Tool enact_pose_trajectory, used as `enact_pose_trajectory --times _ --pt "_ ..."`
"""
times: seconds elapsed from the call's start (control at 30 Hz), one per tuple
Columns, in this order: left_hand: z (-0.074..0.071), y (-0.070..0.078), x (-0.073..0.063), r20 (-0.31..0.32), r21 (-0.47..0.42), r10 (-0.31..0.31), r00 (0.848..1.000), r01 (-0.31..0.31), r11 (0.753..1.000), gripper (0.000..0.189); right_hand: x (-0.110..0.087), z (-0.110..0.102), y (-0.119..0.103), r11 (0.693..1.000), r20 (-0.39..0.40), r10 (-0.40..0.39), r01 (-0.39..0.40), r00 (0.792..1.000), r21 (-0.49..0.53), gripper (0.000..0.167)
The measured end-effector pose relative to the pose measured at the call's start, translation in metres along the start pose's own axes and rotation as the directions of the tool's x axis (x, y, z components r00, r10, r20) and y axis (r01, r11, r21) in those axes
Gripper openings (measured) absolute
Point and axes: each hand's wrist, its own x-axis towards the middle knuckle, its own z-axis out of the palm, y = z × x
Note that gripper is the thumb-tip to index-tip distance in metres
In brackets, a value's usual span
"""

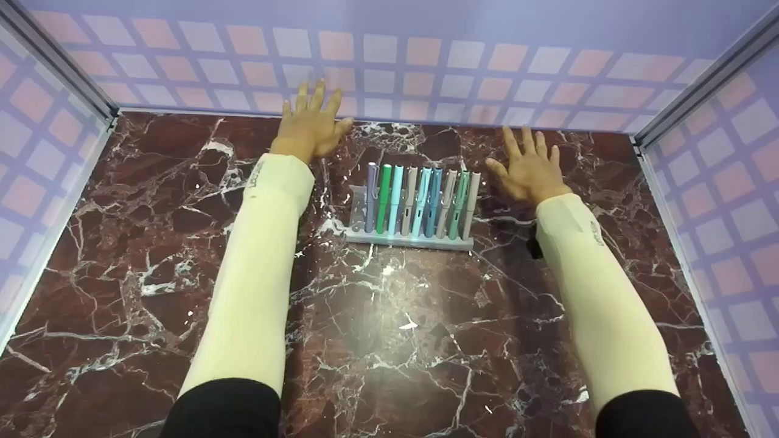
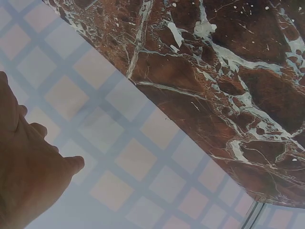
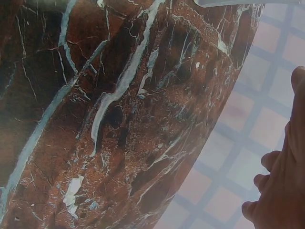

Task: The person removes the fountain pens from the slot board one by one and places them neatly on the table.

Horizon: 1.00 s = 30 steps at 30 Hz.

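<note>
A row of several capped pens (image 1: 420, 201) in grey, green, light blue and teal stands in a clear pen rack (image 1: 409, 239), its leftmost slot bare. Beyond the rack on the left, my left hand (image 1: 310, 125) is spread with straight fingers and holds nothing. To the right of the pens, my right hand (image 1: 529, 173) is likewise spread, its thumb pointing towards them. The left wrist view has part of the left hand (image 2: 33, 167) at its left side. Along the right side of the right wrist view is the right hand (image 3: 281, 176), and a clear edge of the rack (image 3: 228, 2) shows at the top.
A dark red marbled tabletop (image 1: 389, 353) lies under everything. Checked panels stand behind (image 1: 426, 67) and at the left (image 1: 36, 140) and right (image 1: 730, 243), joined by metal corner posts (image 1: 700, 79). Pale sleeves cover both forearms.
</note>
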Motion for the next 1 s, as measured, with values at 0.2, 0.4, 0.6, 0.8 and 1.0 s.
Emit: enact_pose_trajectory --times 0.2,0.4,0.6,0.8,1.0 --pt "-0.001 -0.002 -0.002 0.005 -0.017 0.002 1.000 -0.002 1.000 0.069 0.001 -0.002 -0.001 1.000 0.000 0.001 -0.001 1.000 0.005 0.084" --pt "-0.002 0.001 -0.002 0.010 -0.039 0.016 1.000 -0.016 0.999 0.070 0.003 -0.005 -0.001 1.000 0.002 0.006 -0.006 1.000 0.018 0.084" --pt "0.003 0.004 0.000 -0.006 -0.150 0.103 0.995 -0.102 0.983 0.072 0.000 -0.004 -0.002 0.998 -0.021 0.000 0.002 1.000 0.057 0.081" --pt "0.008 0.000 -0.004 -0.111 -0.255 0.207 0.972 -0.229 0.940 0.065 -0.003 -0.005 -0.006 0.993 -0.099 -0.053 0.063 0.994 0.103 0.079" --pt "0.021 -0.006 -0.014 -0.194 -0.320 0.248 0.949 -0.300 0.899 0.062 -0.008 0.001 -0.006 0.974 -0.217 -0.091 0.133 0.972 0.186 0.073"
